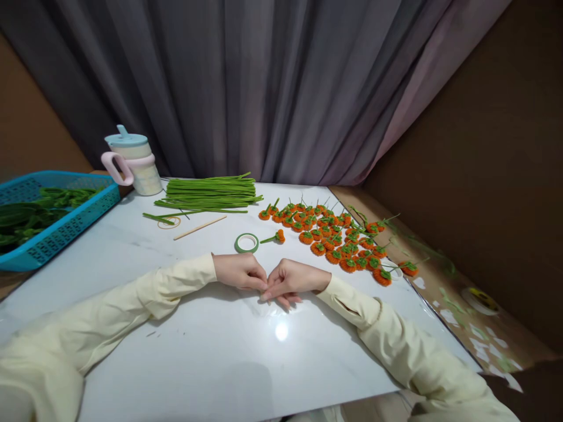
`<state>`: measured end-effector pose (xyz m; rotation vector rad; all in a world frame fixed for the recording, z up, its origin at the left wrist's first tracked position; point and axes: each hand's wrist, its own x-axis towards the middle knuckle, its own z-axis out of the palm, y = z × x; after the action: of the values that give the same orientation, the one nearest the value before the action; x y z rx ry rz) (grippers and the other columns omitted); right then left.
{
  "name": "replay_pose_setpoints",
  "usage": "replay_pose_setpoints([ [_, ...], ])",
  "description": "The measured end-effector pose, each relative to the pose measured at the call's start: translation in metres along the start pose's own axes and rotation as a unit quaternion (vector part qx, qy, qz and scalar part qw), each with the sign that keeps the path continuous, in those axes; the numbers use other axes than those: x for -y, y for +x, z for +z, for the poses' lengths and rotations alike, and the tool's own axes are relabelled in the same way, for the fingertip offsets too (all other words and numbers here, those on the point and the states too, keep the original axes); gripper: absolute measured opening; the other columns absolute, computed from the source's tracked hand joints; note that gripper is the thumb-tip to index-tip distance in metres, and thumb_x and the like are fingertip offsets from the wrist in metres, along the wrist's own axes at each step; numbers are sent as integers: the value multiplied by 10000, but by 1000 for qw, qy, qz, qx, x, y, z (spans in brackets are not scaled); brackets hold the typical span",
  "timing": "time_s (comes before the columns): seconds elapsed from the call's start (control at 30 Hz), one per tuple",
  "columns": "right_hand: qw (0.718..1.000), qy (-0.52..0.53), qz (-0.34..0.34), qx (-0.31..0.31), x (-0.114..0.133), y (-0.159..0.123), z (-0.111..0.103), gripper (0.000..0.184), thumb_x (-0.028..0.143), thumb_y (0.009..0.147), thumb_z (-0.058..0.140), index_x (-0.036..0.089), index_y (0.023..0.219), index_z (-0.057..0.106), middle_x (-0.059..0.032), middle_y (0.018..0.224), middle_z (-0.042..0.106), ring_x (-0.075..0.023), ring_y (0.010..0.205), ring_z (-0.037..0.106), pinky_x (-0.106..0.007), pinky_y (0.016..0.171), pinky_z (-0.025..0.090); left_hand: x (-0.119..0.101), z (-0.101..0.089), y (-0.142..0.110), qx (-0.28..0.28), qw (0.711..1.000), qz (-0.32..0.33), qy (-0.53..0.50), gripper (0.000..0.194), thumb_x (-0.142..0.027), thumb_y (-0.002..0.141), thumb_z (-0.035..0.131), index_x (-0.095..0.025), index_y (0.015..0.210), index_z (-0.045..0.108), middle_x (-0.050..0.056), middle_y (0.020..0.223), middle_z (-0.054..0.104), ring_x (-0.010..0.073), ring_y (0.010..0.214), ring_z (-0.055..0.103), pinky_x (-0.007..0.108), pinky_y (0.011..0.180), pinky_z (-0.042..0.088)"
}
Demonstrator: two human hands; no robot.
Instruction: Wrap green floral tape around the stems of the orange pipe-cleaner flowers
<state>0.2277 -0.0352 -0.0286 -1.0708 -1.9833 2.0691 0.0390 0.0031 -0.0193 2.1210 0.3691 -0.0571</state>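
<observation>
My left hand and my right hand meet over the white table, fingertips pinched together. Whatever lies between the fingers, if anything, is hidden or too small to make out. Just beyond them lies a roll of green tape. Beside that roll rests a small orange knitted-looking piece with a green stem. To the right spreads a group of similar orange pieces with green tops, many with thin wires sticking up.
A bundle of green fuzzy stems lies at the back, near a wooden stick and a rubber band. A lidded cup stands behind a blue basket of green leaf-like pieces. Paper scraps lie beyond the right edge.
</observation>
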Motion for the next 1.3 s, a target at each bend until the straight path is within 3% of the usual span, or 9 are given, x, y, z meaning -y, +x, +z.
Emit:
replay_pose_setpoints([
  [0.27, 1000, 8, -3, 9, -1, -1, -2, 303, 384, 711, 693, 84, 751, 667, 37, 447, 572, -15, 307, 404, -126, 326, 295, -1, 2, -1, -23, 997, 23, 66, 203, -206, 814, 511, -105, 767, 680, -20, 552, 568, 51, 473, 377, 127, 454, 306],
  [0.53, 1000, 13, -5, 11, 1, -4, -3, 325, 372, 731, 672, 70, 849, 689, 35, 433, 550, -21, 308, 390, -148, 320, 234, 0, 2, -1, -49, 994, 61, 81, 205, -214, 805, 519, -119, 749, 692, -14, 506, 548, 65, 464, 391, 140, 451, 308],
  [0.77, 997, 61, -26, -40, 2, -2, -1, 274, 304, 719, 673, 47, 808, 696, 36, 388, 524, -5, 298, 261, -168, 322, 182, 6, -2, -1, -75, 985, 65, 140, 240, -227, 811, 492, -102, 724, 678, -12, 473, 471, 92, 518, 408, 168, 492, 318],
  [0.93, 993, 85, -18, -82, 2, 2, 0, 228, 260, 693, 665, 42, 752, 697, 29, 358, 515, -9, 285, 238, -176, 311, 143, 10, -2, 1, -100, 983, 62, 142, 202, -193, 775, 500, -109, 673, 652, -37, 459, 389, 88, 512, 379, 169, 487, 304],
  [1.3, 982, 110, -21, -152, 4, 4, 7, 161, 207, 646, 639, 51, 653, 680, 36, 320, 482, -13, 283, 226, -179, 315, 124, 12, -1, 3, -134, 969, 129, 161, 220, -165, 770, 460, -141, 554, 496, -57, 449, 359, 76, 480, 350, 187, 551, 329],
])
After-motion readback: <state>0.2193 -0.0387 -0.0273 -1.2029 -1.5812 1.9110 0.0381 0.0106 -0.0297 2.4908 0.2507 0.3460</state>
